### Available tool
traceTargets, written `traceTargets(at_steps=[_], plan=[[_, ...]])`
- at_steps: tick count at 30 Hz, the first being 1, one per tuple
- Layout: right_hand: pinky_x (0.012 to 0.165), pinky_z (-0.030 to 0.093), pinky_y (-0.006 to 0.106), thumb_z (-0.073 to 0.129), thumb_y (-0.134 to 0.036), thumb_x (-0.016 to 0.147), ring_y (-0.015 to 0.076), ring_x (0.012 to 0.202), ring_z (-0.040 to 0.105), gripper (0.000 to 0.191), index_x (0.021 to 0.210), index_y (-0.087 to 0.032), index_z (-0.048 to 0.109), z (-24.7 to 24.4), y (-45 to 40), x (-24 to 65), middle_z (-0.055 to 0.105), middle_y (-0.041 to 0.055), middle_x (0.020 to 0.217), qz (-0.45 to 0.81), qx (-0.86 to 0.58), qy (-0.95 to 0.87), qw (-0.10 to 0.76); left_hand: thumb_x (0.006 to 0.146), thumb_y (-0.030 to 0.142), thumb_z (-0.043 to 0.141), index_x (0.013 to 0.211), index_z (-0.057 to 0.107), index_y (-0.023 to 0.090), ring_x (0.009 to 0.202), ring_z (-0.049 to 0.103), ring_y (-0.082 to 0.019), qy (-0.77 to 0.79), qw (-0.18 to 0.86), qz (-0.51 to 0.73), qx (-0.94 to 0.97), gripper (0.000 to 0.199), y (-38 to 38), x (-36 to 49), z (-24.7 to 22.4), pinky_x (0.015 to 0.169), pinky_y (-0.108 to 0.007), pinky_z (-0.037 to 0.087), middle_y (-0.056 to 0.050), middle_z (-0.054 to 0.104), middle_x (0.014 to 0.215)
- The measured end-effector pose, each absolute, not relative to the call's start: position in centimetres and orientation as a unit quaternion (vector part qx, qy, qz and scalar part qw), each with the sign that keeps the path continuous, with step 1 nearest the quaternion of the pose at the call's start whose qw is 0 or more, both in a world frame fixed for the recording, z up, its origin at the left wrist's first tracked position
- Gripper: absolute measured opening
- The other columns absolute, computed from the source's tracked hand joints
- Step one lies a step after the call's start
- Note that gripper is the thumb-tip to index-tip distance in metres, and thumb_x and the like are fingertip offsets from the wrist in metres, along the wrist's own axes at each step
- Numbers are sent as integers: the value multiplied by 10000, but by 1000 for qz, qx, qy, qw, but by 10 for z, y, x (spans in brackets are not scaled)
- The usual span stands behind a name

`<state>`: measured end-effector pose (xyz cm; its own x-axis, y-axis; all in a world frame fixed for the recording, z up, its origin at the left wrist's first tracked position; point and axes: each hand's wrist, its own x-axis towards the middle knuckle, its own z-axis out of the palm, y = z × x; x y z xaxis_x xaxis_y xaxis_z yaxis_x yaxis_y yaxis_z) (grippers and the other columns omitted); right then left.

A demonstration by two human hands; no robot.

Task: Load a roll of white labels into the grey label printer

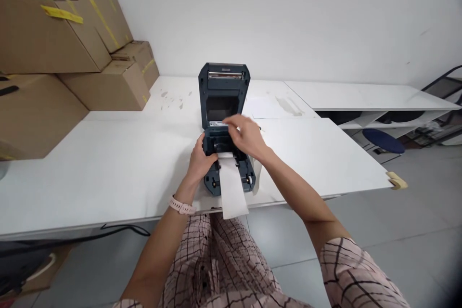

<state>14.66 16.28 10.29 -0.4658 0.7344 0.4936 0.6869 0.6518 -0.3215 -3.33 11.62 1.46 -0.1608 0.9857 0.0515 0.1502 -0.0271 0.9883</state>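
A dark label printer stands at the table's front edge with its lid raised. White label paper runs out over its front and hangs past the edge. My left hand is at the printer's left side, its thumb on the left end of the paper roll inside and its fingers along the outer wall; it grips the printer's side. My right hand is above the rear of the open printer, near the hinge, with its fingers bent; whether its fingertips hold anything is too blurred to tell.
Cardboard boxes are stacked on the left of the white table. A paper sheet lies behind the printer on the right. A yellowish guard covers the right corner; a blue stool stands beyond.
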Motion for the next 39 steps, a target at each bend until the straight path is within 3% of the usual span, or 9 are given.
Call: traceTargets(at_steps=[4, 7, 12, 17, 21, 28, 31, 36, 39], plan=[[1182, 371, 495, 489, -134, 999, 310, 997, 774, 298, 1111, -98, 763, 89, 153, 126, 824, 182, 1003, 7, -405, -914, -30, 686, 19, 661, 1651, 335, 247, 1516, 475, -315, 534, 444, 533, 483, 1044, 117, -34, 12, 1240, -449, 417, -118, 449, 1677], [1165, 364, 531, 453, -219, 1060, 314, 1009, 769, 324, 1154, -107, 742, 88, 157, 120, 822, 160, 966, 58, -333, -936, -97, 659, -21, 592, 1686, 246, 258, 1539, 456, -282, 514, 473, 551, 457, 1119, 116, -33, 12, 1271, -440, 372, -111, 422, 1700], [1007, 534, 413, 626, -327, 1019, 276, 1217, 701, 393, 1372, -155, 639, 102, 166, 170, 714, 165, 1378, 366, -175, -914, 32, 651, -12, 575, 1674, 269, 204, 1522, 481, -293, 505, 483, 566, 436, 1090, 114, -32, 16, 1282, -478, 359, -143, 450, 1676], [934, 600, 385, 843, -299, 876, 196, 966, 770, 342, 1183, -274, 695, 81, 146, 284, 799, 33, 1061, 536, -51, -783, 312, 673, 14, 592, 1612, 410, 210, 1547, 443, -309, 529, 458, 563, 439, 976, 112, -31, 18, 1300, -491, 332, -124, 487, 1652], [1047, 560, 467, 886, -311, 823, 239, 1054, 776, 358, 1114, -292, 679, 39, 138, 342, 798, 23, 1034, 541, -259, -659, 454, 667, 19, 597, 1560, 489, 217, 1538, 456, -305, 539, 438, 565, 445, 921, 111, -30, 20, 1298, -481, 343, -106, 520, 1629], [955, 573, 404, 972, -361, 644, 266, 1173, 729, 501, 1001, -274, 632, -16, 169, 331, 803, 64, 1196, 576, -421, -549, 435, 606, 13, 596, 1548, 502, 210, 1514, 491, -314, 544, 450, 569, 421, 968, 113, -30, 20, 1287, -518, 349, -120, 559, 1595], [1045, 540, 415, 933, -321, 705, 254, 1289, 677, 506, 1133, -299, 665, -15, 177, 337, 734, 69, 1383, 597, -407, -566, 396, 598, 14, 600, 1537, 510, 214, 1511, 495, -316, 544, 453, 574, 412, 964, 113, -30, 20, 1287, -533, 344, -122, 582, 1571], [1287, 303, 489, 902, -288, 719, 262, 1562, 419, 731, 1388, -359, 614, 11, 211, 335, 542, 55, 1619, 545, -411, -627, 375, 581, 13, 578, 1458, 560, 218, 1493, 517, -307, 541, 442, 579, 419, 901, 114, -30, 18, 1286, -527, 354, -113, 619, 1524], [1229, 385, 509, 932, -246, 583, 326, 1459, 516, 851, 1378, -282, 631, 22, 243, 305, 589, 97, 1545, 511, -452, -655, 325, 566, 15, 563, 1406, 569, 212, 1461, 550, -305, 533, 443, 586, 420, 862, 116, -30, 16, 1264, -533, 390, -116, 643, 1485]])
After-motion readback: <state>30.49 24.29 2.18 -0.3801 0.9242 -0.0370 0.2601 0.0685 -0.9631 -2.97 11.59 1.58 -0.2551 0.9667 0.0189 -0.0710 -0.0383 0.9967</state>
